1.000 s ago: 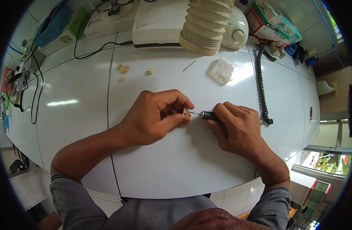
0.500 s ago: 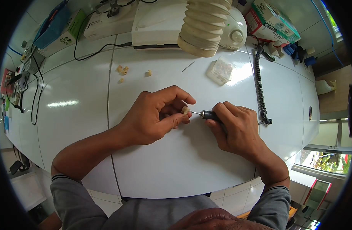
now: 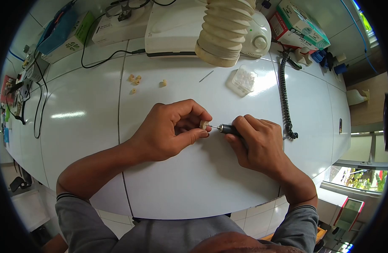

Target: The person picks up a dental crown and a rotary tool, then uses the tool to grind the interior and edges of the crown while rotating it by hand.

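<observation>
My left hand (image 3: pixel 170 128) pinches a small cream tooth-like piece (image 3: pixel 204 125) between thumb and fingers, with the other fingers curled behind it. In my right hand (image 3: pixel 257 143) is a black and silver rotary handpiece (image 3: pixel 228 129), held like a pen and pointing left. Its thin metal bur (image 3: pixel 213 126) reaches the right side of the piece; whether it touches or enters it is too small to tell. Beyond my hands, several similar yellowish pieces (image 3: pixel 137 79) lie on the white table (image 3: pixel 194 177), with another one (image 3: pixel 163 83) a little to their right.
A ribbed hose (image 3: pixel 223 36) hangs over the table's far side. Near it lie a thin metal rod (image 3: pixel 206 76) and a clear plastic box (image 3: pixel 244 80) with pale contents. A black coiled cord (image 3: pixel 284 97) runs along the right; boxes of masks (image 3: pixel 299 27) stand at the back.
My left index finger has come down onto the tooth-like piece, which now sits at a different angle. The handpiece stays at its right side, shifted slightly left and down in view.
</observation>
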{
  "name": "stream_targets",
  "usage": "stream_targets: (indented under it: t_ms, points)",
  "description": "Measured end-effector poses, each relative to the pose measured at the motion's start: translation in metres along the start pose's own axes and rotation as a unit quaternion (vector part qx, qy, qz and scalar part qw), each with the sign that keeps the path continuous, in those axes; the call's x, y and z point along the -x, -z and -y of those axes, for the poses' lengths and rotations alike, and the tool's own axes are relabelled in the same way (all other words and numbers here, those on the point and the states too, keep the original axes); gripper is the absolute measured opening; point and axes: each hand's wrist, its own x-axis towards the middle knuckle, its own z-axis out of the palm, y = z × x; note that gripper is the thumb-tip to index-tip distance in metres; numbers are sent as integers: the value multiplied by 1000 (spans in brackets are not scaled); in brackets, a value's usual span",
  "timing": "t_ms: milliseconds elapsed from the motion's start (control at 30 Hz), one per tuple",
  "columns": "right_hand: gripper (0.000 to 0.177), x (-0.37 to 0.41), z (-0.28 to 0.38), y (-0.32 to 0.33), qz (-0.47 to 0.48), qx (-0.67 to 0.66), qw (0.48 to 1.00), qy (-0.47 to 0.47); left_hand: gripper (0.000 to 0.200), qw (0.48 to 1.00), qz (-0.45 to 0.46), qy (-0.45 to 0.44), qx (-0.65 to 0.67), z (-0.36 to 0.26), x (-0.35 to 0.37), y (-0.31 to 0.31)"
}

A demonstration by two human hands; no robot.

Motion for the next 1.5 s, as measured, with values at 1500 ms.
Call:
stream_targets:
  t_ms: [1500]
  points:
    - [27, -1, -4, 3, -4, -19, 1000, -5, 25, 1000, 10, -2, -16, -2, 1, 2]
